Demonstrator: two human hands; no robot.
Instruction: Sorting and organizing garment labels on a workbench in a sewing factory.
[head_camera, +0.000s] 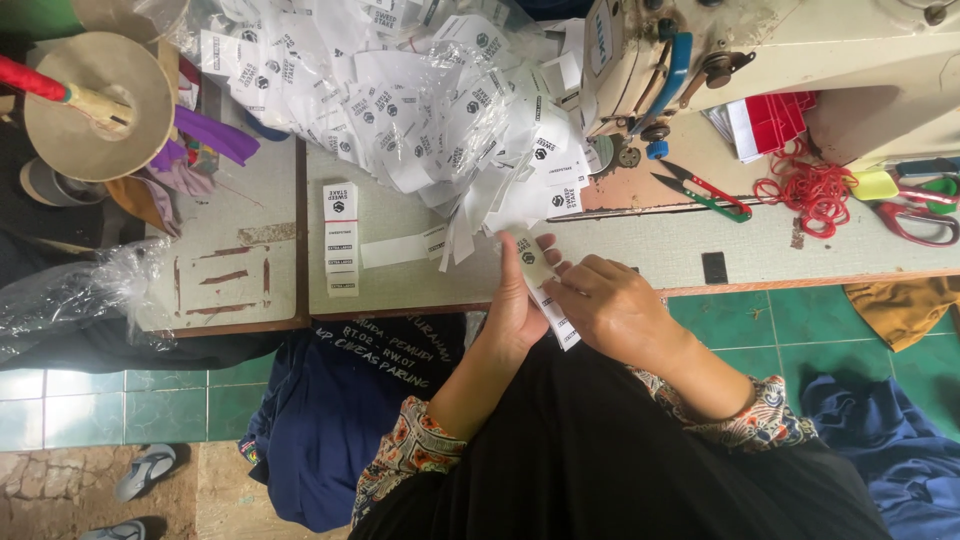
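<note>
Left hand and right hand are pinching a white label strip between closed fingers. They are hovering at the sewing table edge, above a green tiled floor.

Head view, straight down, near table

Sewing machine cut off; label strip half hidden.

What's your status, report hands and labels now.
Left hand and right hand both closed on white label strip at table edge. Loose label pile just beyond. Small label stack to the left, nothing blocking.
</note>
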